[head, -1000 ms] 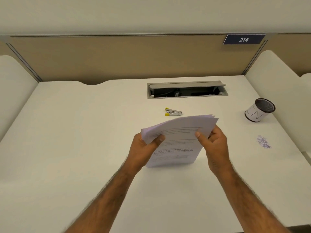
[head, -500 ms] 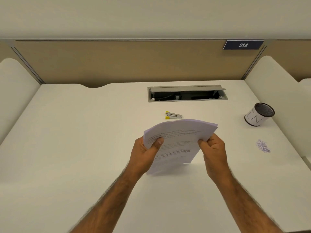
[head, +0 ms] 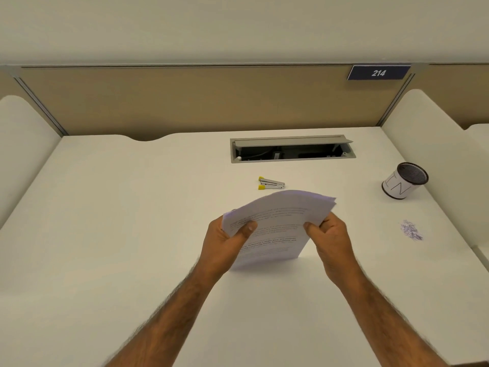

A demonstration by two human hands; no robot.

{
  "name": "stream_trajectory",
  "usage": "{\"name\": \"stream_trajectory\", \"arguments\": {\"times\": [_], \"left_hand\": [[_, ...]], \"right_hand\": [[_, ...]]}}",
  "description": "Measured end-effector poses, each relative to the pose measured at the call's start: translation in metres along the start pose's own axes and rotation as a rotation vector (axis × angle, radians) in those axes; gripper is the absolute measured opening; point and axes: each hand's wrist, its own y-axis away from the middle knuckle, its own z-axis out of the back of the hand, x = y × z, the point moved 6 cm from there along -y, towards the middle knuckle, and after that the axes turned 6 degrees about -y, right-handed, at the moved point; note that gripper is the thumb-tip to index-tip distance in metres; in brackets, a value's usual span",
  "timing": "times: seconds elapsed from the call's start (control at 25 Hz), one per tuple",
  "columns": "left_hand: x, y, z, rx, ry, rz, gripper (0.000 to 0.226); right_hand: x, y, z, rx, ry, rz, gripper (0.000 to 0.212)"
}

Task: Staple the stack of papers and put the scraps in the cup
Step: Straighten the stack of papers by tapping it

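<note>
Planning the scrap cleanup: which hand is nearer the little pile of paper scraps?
Right. The right hand grips the stack of printed papers, the pile of paper scraps lying to its right; the left hand holds the stack's far side.

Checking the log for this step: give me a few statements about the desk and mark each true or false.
1. Both hands hold the stack of papers: the left hand and the right hand each have a grip on one side. True.
2. The stapler is clamped on the papers. False: it lies on the desk beyond them, untouched.
3. The scraps are in the cup. False: they lie in a small pile on the desk, nearer the person than the cup.
4. The cup stands at the right of the desk. True.
</note>
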Motion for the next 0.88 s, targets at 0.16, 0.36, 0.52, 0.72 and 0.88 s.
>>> {"name": "stream_trajectory", "arguments": {"times": [0.16,0.36,0.52,0.72,0.88], "left_hand": [[-0.005,-0.008,0.004,-0.055,0.052,0.037,0.015],[-0.048,-0.027,0.034,-0.156,0.41,-0.12,0.023],[-0.063,-0.037,0.037,-0.155,0.644,-0.141,0.033],[-0.048,-0.04,0.027,-0.119,0.718,-0.041,0.034],[-0.024,-0.052,0.078,0.023,0.652,0.093,0.044]], "right_hand": [[-0.021,-0.002,0.003,0.09,0.068,-0.142,0.045],[-0.035,-0.001,0.025,0.212,0.006,-0.316,0.03],[-0.033,0.005,0.005,0.19,-0.454,-0.3,0.04],[-0.01,-0.013,-0.011,-0.008,-0.571,-0.175,0.046],[0.0,-0.02,0.021,-0.096,-0.359,-0.162,0.038]]}}
